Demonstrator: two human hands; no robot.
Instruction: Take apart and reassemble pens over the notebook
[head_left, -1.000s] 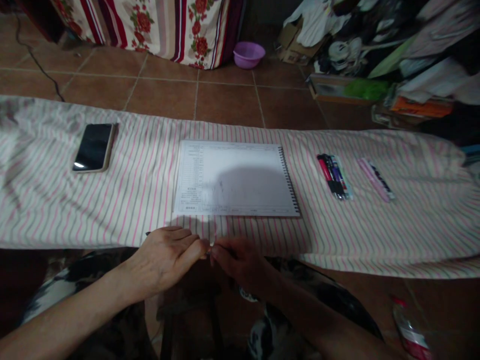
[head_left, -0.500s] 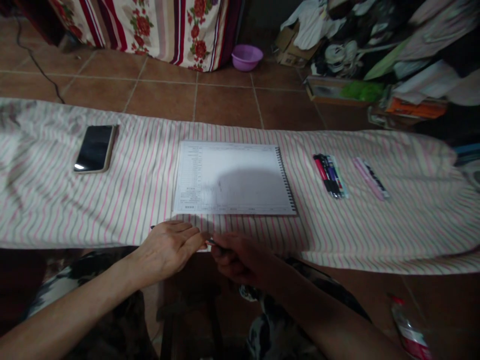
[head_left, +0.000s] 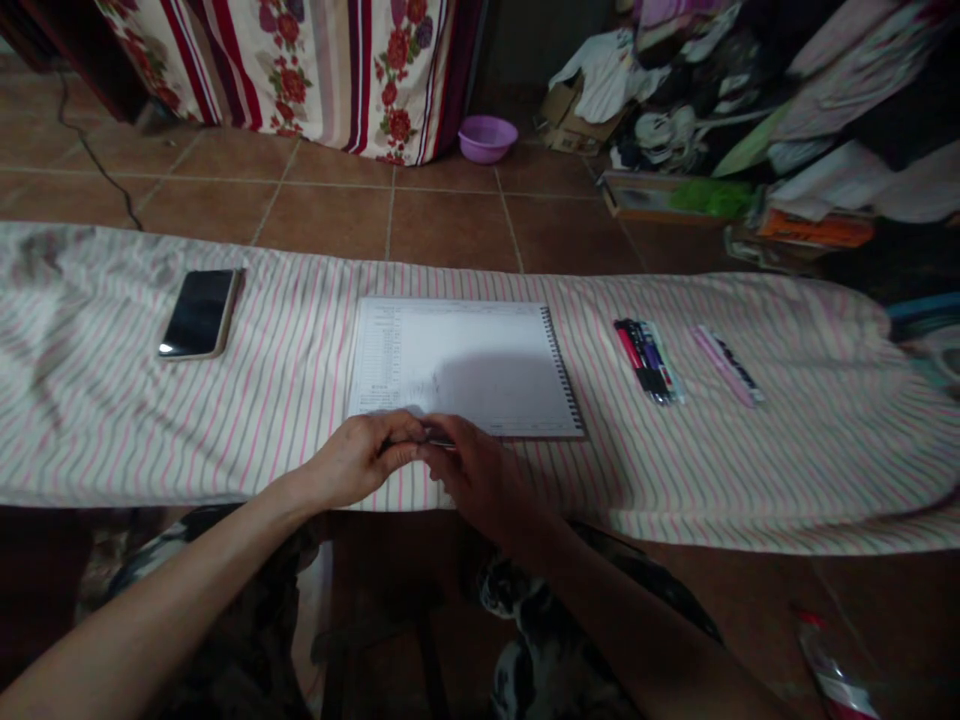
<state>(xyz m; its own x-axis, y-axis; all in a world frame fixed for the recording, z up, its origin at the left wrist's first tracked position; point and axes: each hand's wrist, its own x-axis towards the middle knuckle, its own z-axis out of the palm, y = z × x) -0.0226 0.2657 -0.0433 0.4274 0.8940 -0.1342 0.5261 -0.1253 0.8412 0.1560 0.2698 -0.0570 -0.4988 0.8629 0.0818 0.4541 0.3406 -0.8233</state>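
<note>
My left hand point(head_left: 373, 455) and my right hand point(head_left: 474, 468) meet at the fingertips over the near edge of a spiral notebook point(head_left: 487, 350). Both are closed on a thin dark pen point(head_left: 439, 440), mostly hidden by the fingers. The notebook lies open at a white page with a printed column at its left and small dark marks near the lower middle. Its coil is on the right, and a shadow falls across the page.
A striped cloth point(head_left: 300, 350) covers the long low surface. On it lie a phone point(head_left: 199, 315) at left, several pens point(head_left: 646, 362) and a pink pen point(head_left: 724, 365) at right. Beyond are a purple basin point(head_left: 487, 140) and piled clutter. A bottle point(head_left: 836, 670) is on the floor.
Both hands have moved up and forward, from the cloth's front edge to the notebook's near edge. The pen end that stuck out left of my left hand is now hidden.
</note>
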